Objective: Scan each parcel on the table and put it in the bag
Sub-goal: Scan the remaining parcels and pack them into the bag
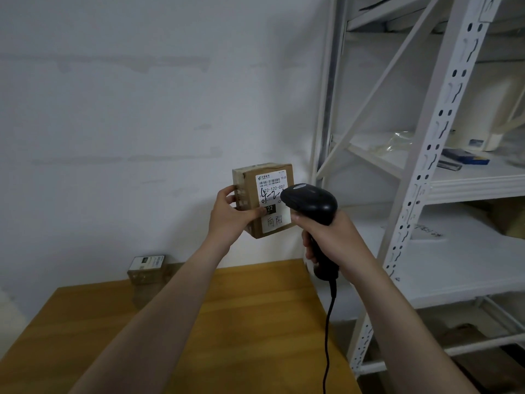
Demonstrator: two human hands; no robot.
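Arms (176, 308) reach over the counter (255, 322): left grip (230, 214) holds the parcel (250, 191) up, right grip (326, 234) clasps the scanner (309, 201), pointed at its label (277, 221).

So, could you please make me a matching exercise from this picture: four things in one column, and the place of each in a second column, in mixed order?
Things
1. labelled parcel
2. scanner
3. second parcel
4. shelf rack

Places
A. stands to the right of the table
B. held up in the left hand
C. rests on the table, near the wall
D. gripped in the right hand

Pairs: 1-B, 2-D, 3-C, 4-A.
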